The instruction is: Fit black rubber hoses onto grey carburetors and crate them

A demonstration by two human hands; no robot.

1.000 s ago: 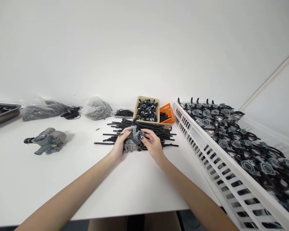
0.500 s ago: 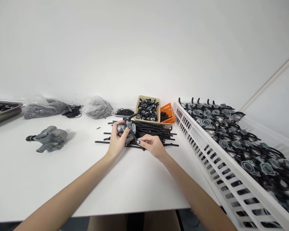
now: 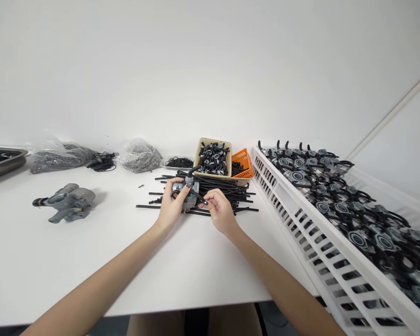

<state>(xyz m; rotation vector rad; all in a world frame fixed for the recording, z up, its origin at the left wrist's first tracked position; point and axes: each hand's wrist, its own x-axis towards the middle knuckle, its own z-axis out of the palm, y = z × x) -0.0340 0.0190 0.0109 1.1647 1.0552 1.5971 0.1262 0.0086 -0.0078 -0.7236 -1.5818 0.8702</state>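
Note:
My left hand (image 3: pixel 170 204) is wrapped round a grey metal carburetor (image 3: pixel 191 202), held over a spread of black rubber hoses (image 3: pixel 243 196). A short black elbow rises from the carburetor's top. From its body a black hose (image 3: pixel 200 198) slants down to the right. At the end of that hose, the fingertips of my right hand (image 3: pixel 220 212) are pinched together, with a small shiny piece, perhaps a clip, beside them. Apart from my hands, a second carburetor (image 3: pixel 70 203) lies on the table to the left.
A cream bin (image 3: pixel 198 161) of black-and-silver parts and an orange basket (image 3: pixel 247 161) stand behind the hoses. Along the right is a white slatted crate (image 3: pixel 301 219) full of carburetors. Plastic bags (image 3: pixel 140 156) of small parts and a metal tray (image 3: pixel 7 165) sit at back left.
The carburetor has been turned in my left hand and shifted slightly left. My right hand has moved from the carburetor's body to the hose end, its fingers now more curled.

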